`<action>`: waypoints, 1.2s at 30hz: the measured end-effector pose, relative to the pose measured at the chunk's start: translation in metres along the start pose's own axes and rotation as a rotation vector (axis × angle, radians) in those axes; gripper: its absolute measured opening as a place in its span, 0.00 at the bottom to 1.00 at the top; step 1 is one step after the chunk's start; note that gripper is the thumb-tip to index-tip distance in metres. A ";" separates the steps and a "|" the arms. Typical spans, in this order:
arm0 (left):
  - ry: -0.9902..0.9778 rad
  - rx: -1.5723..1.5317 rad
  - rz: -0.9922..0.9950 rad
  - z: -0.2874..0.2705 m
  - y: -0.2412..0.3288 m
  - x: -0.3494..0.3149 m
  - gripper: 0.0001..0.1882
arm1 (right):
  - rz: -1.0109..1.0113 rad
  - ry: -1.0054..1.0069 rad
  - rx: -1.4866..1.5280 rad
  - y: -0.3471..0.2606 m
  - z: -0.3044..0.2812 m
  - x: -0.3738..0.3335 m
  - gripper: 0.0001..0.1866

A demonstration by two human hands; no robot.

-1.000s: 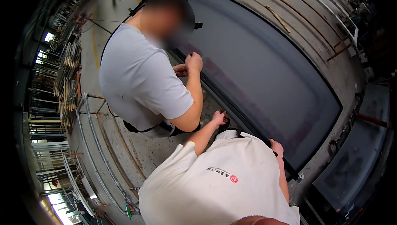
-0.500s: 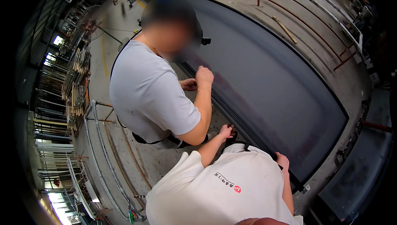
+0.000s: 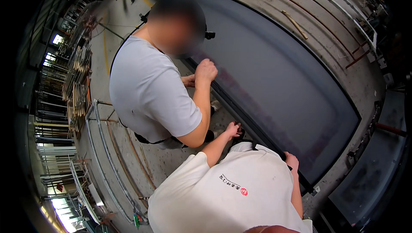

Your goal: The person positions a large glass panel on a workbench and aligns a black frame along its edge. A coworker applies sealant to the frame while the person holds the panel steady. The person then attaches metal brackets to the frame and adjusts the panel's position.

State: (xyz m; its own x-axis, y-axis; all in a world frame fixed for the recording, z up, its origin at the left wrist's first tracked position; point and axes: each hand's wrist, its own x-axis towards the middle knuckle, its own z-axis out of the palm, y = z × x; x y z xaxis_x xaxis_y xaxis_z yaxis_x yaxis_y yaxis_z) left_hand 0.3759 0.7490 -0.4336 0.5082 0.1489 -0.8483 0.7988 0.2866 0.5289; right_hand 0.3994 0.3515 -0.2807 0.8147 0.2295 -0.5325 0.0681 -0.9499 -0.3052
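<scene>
A large dark grey panel (image 3: 274, 74) with a black edge frame (image 3: 257, 136) lies in front of me, running from far left to near right. My left hand (image 3: 234, 131) is beside the frame's near side, its fingers closed on a thin black strip (image 3: 242, 134) that curls below them. Lower right, my right hand (image 3: 292, 162) rests at the frame near the panel's close corner. Its fingers are curled against the black edge, and what they hold is partly hidden. Farther along the same side, a co-worker's hands (image 3: 206, 71) are together over the frame.
A co-worker in a grey shirt (image 3: 150, 87) stands close on my left. Pipe racks stand on the floor at left (image 3: 113, 160) and far right (image 3: 326, 23). A wooden stick (image 3: 294, 25) lies beyond the panel. Another dark panel (image 3: 369, 160) is at right.
The view has shifted slightly, so the scene sits a little higher and farther left. The co-worker's hands stay together at the frame. Both of my hands keep nearly the same places.
</scene>
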 end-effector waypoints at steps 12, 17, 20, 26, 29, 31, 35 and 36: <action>0.011 0.032 0.011 0.002 0.008 -0.004 0.14 | -0.004 0.015 0.028 -0.003 -0.006 -0.001 0.22; 0.001 0.061 0.018 0.001 0.006 -0.002 0.14 | -0.004 0.018 0.028 0.000 -0.005 -0.003 0.22; 0.020 0.060 0.014 0.003 0.006 -0.004 0.13 | 0.001 0.012 0.015 0.003 0.001 0.000 0.22; 0.013 0.062 0.015 0.002 0.007 -0.004 0.14 | -0.010 0.021 0.000 0.004 0.000 0.000 0.22; 0.009 0.039 0.019 0.002 0.006 -0.006 0.14 | -0.017 0.025 -0.013 0.002 -0.001 0.000 0.21; 0.011 0.036 0.017 0.001 0.006 -0.006 0.14 | -0.026 0.025 -0.018 -0.001 -0.004 -0.001 0.21; 0.034 0.052 0.032 0.003 0.004 -0.004 0.13 | -0.027 0.004 -0.019 -0.001 -0.003 -0.001 0.20; 0.032 0.061 0.041 -0.001 0.008 0.000 0.13 | -0.030 0.010 -0.016 -0.003 -0.002 0.001 0.20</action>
State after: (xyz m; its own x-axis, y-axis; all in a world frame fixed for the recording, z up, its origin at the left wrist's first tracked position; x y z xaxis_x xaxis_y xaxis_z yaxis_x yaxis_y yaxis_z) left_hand 0.3813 0.7524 -0.4293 0.5309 0.1893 -0.8260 0.7965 0.2215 0.5627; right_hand 0.4007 0.3539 -0.2788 0.8178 0.2560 -0.5155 0.1018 -0.9458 -0.3083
